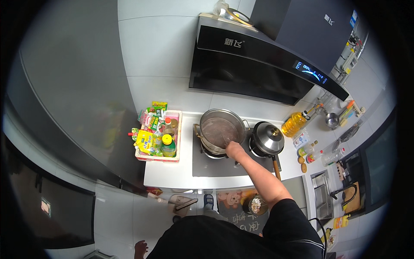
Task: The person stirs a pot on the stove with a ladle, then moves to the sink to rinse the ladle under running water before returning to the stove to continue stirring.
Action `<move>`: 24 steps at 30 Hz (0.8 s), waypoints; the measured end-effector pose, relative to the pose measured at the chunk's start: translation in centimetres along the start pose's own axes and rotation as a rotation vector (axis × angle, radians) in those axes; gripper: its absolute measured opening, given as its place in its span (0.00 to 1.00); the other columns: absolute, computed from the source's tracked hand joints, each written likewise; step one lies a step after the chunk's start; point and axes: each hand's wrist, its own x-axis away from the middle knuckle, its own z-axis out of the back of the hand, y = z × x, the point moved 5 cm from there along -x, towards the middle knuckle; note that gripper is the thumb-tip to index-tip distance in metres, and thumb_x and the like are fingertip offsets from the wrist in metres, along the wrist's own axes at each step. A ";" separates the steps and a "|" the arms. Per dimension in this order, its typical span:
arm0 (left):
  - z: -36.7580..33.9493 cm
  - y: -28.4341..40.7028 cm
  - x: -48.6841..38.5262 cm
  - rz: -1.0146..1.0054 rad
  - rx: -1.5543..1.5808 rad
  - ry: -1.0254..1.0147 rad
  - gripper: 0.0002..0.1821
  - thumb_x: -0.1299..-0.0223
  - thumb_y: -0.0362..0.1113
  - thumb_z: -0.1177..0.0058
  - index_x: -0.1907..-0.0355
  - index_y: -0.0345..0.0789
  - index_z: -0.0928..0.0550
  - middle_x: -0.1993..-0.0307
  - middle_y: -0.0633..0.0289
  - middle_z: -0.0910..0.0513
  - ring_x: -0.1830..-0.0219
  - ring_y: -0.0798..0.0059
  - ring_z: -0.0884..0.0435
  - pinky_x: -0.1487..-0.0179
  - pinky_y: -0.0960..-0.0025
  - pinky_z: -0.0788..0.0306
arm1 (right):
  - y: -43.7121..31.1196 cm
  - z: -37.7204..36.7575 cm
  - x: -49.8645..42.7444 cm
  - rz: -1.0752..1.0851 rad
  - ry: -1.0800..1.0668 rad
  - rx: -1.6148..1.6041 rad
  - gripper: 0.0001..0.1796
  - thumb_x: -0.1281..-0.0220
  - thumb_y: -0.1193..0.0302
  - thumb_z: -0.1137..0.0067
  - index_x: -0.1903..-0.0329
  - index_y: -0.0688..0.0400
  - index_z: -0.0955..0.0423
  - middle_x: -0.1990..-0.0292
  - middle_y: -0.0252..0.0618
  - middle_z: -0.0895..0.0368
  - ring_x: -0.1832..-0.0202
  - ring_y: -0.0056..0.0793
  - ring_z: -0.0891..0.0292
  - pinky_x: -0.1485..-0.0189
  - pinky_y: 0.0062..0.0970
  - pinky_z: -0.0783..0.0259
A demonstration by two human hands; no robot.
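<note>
A large metal pot (222, 131) of brownish liquid stands on the left burner of the black cooktop (207, 168). Over the pot's near right rim is my right hand (235, 151), its fingers curled around something thin that reaches into the liquid; what it is cannot be made out. My left hand (141, 248) hangs low at the bottom left, away from the counter, with fingers slightly apart and nothing seen in it. On the right burner sits a wok (264, 139) with a domed metal lid and a wooden handle.
Left of the cooktop, a box (157, 159) holds seasoning packets and bottles. An oil bottle (293, 124), smaller bottles and the sink (321, 194) lie to the right. A range hood (252, 71) overhangs the back. Below the counter, a dustpan (179, 204) and a bin (255, 205) stand on the floor.
</note>
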 end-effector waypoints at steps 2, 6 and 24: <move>0.4 -0.4 -0.7 -0.050 -0.091 -0.032 0.22 0.38 0.46 0.39 0.49 0.32 0.14 0.56 0.47 0.12 0.51 0.61 0.13 0.43 0.63 0.21 | 0.3 0.7 0.2 -0.125 -0.020 -0.073 0.19 0.35 0.71 0.50 0.48 0.66 0.17 0.47 0.61 0.17 0.40 0.52 0.21 0.37 0.42 0.25; 0.8 -2.2 -2.1 -0.406 -0.144 -0.052 0.21 0.35 0.46 0.42 0.50 0.31 0.14 0.56 0.50 0.12 0.51 0.63 0.13 0.43 0.64 0.21 | -1.0 2.7 0.0 -0.132 0.034 -0.040 0.18 0.34 0.70 0.49 0.49 0.63 0.16 0.47 0.59 0.16 0.41 0.52 0.20 0.38 0.43 0.24; -3.0 -2.0 -2.1 -0.352 -0.342 -0.126 0.28 0.37 0.55 0.41 0.46 0.33 0.15 0.56 0.52 0.12 0.52 0.58 0.14 0.44 0.61 0.22 | -3.5 4.1 2.0 0.278 -0.166 0.359 0.19 0.30 0.67 0.54 0.48 0.60 0.16 0.50 0.53 0.14 0.45 0.49 0.17 0.42 0.45 0.22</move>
